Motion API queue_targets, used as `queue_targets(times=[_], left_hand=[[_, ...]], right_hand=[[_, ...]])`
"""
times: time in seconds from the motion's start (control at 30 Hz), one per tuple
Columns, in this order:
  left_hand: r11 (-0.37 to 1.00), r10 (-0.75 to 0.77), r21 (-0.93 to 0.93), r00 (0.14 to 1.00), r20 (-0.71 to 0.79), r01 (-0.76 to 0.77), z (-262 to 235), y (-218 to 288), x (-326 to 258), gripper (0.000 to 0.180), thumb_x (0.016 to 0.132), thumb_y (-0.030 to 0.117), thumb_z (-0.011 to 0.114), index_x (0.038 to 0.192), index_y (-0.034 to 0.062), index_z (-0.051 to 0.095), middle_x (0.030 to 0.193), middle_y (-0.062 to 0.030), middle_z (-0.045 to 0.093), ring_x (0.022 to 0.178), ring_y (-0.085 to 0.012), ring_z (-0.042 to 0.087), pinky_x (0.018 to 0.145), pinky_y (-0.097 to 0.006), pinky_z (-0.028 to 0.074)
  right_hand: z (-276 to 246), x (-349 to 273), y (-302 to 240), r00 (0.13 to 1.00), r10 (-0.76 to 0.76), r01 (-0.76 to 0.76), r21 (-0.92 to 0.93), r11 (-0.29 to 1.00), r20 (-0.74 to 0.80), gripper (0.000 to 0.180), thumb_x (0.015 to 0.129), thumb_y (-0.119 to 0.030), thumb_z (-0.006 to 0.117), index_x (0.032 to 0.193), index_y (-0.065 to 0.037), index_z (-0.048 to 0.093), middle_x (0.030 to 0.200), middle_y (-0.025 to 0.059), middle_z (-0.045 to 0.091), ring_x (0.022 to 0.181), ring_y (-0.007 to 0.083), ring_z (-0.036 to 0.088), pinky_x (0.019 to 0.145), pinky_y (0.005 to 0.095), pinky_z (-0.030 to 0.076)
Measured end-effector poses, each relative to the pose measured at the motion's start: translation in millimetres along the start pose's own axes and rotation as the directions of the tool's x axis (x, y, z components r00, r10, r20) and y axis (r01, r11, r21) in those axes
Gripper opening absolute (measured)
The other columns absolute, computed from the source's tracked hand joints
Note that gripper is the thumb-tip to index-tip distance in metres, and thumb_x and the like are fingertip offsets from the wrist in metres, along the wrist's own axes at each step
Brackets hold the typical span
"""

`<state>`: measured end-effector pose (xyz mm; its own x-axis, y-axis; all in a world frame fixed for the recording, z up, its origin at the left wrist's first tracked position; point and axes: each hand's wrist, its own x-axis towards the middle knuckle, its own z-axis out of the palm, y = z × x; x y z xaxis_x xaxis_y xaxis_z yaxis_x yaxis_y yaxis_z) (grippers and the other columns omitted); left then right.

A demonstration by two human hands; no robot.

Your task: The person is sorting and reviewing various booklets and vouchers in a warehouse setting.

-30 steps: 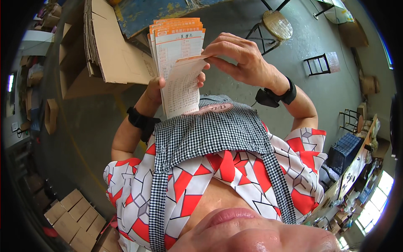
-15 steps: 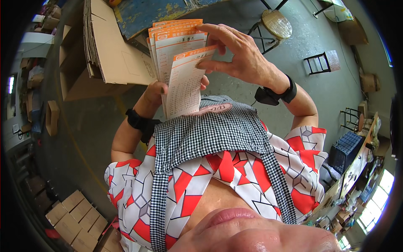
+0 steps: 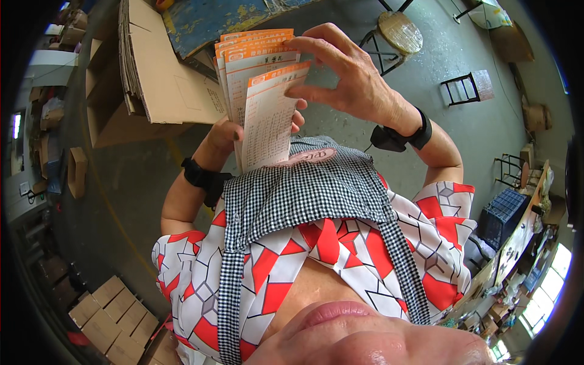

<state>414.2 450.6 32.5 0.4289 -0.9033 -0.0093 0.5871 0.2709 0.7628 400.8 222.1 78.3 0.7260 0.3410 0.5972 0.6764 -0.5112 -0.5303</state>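
A fanned stack of white time cards (image 3: 258, 64) with orange top bands stands upright in front of my chest. My left hand (image 3: 228, 132) is closed round its lower part, thumb on the near left side and fingertips showing past the right edge. One front card (image 3: 271, 115) sits lower than the others and leans right, covered in rows of print. At the upper right, my right hand (image 3: 350, 70) has its thumb and index finger spread apart. The thumb tip touches the front card's right edge, and the index tip meets the top right edge of the cards behind.
Flattened cardboard (image 3: 167, 67) rests by an open carton at the left, beside a worn blue tabletop (image 3: 225, 21). A round stool (image 3: 400, 33) and a small black-framed stool (image 3: 461, 90) stand on the grey floor. Stacked cartons (image 3: 112, 310) are at the lower left, a dark blue crate (image 3: 502, 216) at the right.
The front card has shifted slightly left and down. My right hand's fingers have lifted a little, with thumb and index still at the cards' edges. My left hand keeps its hold.
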Motion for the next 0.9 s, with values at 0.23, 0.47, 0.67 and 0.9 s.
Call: queue_targets(times=[0.23,0.47,0.67,0.9], left_hand=[[1.0,-0.001,0.014,1.0,0.02,0.001,0.8,1.6,0.2,0.094,0.058,0.042,0.077,0.129,-0.0023,0.035,0.123,-0.0224,0.045,0.107,-0.0306,0.051,0.089,-0.04,0.044],[0.999,0.005,0.034,0.997,0.078,-0.008,-2.5,-1.5,3.9,0.09,0.059,0.037,0.076,0.129,-0.0024,0.036,0.123,-0.0224,0.045,0.107,-0.0318,0.052,0.088,-0.04,0.044],[0.999,-0.018,0.043,0.999,0.037,0.016,0.3,-0.3,1.3,0.091,0.058,0.037,0.076,0.128,-0.0036,0.036,0.122,-0.0217,0.046,0.106,-0.0311,0.052,0.088,-0.039,0.045],[0.999,-0.02,0.043,0.999,0.028,0.019,0.0,0.4,1.5,0.093,0.056,0.037,0.077,0.128,-0.004,0.036,0.122,-0.0217,0.046,0.105,-0.0306,0.053,0.088,-0.039,0.045]], right_hand=[[-5.7,1.9,5.7,0.997,-0.033,0.045,0.194,0.98,-0.063,0.037,0.076,-0.029,0.068,0.104,-0.007,0.059,0.093,0.0113,0.052,0.083,0.0255,0.057,0.07,0.0327,0.048],[-8.2,7.2,18.4,0.998,0.048,-0.029,0.338,0.941,-0.047,0.015,0.079,-0.011,0.064,0.092,-0.004,0.063,0.077,0.0052,0.056,0.069,0.0149,0.058,0.062,0.0262,0.048],[-19.0,14.6,19.8,0.996,-0.059,0.047,0.164,0.985,0.067,0.013,0.077,-0.009,0.066,0.089,-0.006,0.063,0.084,0.0036,0.058,0.072,0.0137,0.059,0.062,0.0235,0.05],[-22.1,18.2,19.2,0.994,-0.088,0.078,0.144,0.986,0.064,0.014,0.075,-0.011,0.068,0.087,-0.007,0.064,0.084,0.003,0.057,0.072,0.0148,0.058,0.061,0.025,0.049]])
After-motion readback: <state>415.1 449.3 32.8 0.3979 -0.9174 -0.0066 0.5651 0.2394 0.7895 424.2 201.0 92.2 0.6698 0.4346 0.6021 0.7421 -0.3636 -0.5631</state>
